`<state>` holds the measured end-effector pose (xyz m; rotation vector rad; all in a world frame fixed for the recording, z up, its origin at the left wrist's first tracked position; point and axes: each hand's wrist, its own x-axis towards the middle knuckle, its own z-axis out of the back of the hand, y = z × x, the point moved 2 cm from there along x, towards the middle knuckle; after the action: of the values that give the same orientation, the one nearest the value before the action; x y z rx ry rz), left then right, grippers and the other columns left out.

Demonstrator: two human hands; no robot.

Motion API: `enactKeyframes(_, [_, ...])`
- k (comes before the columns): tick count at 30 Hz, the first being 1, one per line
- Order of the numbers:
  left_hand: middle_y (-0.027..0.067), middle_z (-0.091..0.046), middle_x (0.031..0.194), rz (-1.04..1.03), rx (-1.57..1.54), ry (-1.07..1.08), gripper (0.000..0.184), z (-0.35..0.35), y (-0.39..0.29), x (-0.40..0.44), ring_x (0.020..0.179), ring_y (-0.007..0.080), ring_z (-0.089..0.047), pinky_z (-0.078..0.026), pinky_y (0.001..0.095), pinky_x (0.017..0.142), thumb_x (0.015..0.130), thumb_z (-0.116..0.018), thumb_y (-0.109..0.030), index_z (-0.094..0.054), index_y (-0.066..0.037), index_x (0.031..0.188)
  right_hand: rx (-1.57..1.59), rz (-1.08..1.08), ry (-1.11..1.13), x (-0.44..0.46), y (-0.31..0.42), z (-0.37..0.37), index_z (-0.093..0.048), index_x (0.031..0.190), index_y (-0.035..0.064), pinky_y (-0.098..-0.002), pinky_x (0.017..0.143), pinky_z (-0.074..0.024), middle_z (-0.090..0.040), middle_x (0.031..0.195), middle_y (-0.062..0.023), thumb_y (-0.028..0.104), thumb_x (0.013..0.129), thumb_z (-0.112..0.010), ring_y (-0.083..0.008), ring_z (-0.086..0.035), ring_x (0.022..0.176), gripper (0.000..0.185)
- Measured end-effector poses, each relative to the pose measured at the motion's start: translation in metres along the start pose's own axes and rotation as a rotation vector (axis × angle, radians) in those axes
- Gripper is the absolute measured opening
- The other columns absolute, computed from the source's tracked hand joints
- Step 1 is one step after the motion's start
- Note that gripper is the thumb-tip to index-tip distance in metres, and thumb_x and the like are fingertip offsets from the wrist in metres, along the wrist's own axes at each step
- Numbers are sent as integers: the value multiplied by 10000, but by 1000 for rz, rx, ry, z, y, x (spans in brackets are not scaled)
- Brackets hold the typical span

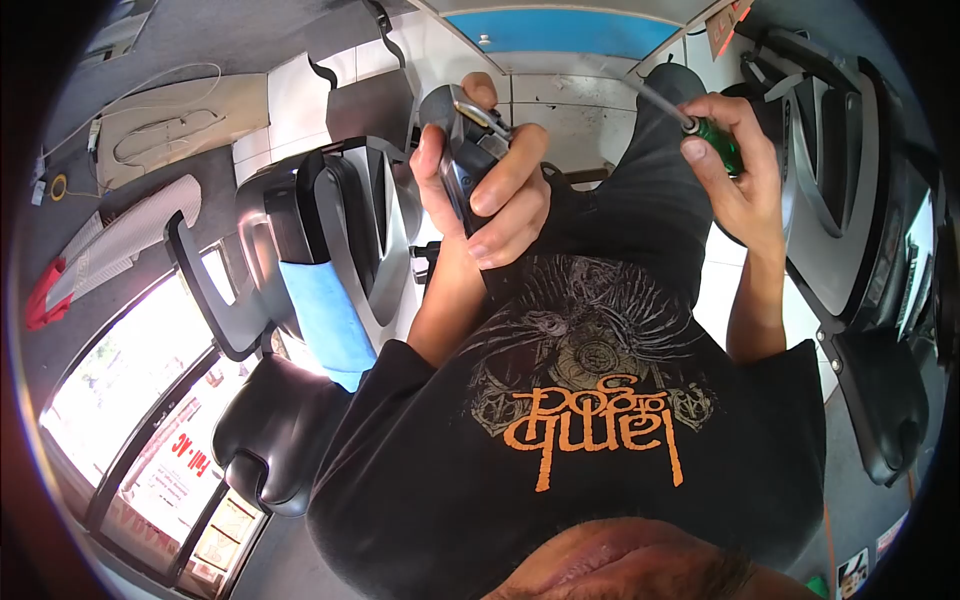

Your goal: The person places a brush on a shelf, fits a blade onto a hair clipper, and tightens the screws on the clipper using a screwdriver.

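In the head view my left hand [505, 195] is wrapped round a dark grey and black hair clipper [462, 170], held upright in front of my chest. A brass-coloured part shows near its top, and my fingers cover much of its side. My right hand [745, 170] grips a screwdriver by its green handle [722, 148]. Its thin metal shaft [660, 102] points up and to the left, with the far end blurred. Screwdriver and clipper are apart.
Black-and-grey salon chairs stand at my left [345, 220] and right [835, 190], the left one with a blue cloth [325, 315] on it. A blue-fronted cabinet [570, 35] is ahead. Cardboard [180, 120] with a cable lies at upper left, near a glass door [140, 370].
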<state>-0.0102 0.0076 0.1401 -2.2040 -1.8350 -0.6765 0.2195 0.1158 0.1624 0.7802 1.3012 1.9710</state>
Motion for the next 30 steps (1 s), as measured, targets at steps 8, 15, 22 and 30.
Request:
enactKeyframes(8, [172, -564, 865, 166, 6, 129, 450, -3, 10, 6, 525, 225, -609, -513, 297, 402, 1080, -596, -348, -388, -133, 1416, -427, 486, 37, 24, 29, 31, -786, 1050, 58, -369, 851, -461, -757, 960, -41, 171, 802, -832, -218, -671, 887, 276])
enactKeyframes(15, [179, -617, 859, 245, 21, 93, 411, -2, 13, 4, 555, 259, -650, -551, 331, 429, 1065, -622, -284, -386, -184, 1386, -430, 549, 71, 24, 31, 33, -810, 1022, 96, -387, 865, -461, -733, 958, -41, 219, 778, -832, -224, -656, 925, 274])
enactKeyframes(22, [151, -597, 830, 214, 54, 44, 382, -4, 16, -1, 519, 213, -619, -532, 290, 411, 1083, -601, -332, -397, -176, 1366, -456, 547, 116, 24, 33, 31, -825, 1003, 111, -386, 860, -452, -711, 941, -36, 230, 755, -842, -214, -628, 895, 275])
enactKeyframes(30, [206, -516, 755, 158, 43, -29, 430, -3, 20, -7, 440, 194, -509, -462, 271, 335, 1054, -631, -309, -389, -98, 1341, -561, 596, 160, 27, 42, 37, -828, 997, 118, -375, 838, -427, -660, 899, -27, 259, 770, -826, -208, -595, 872, 266])
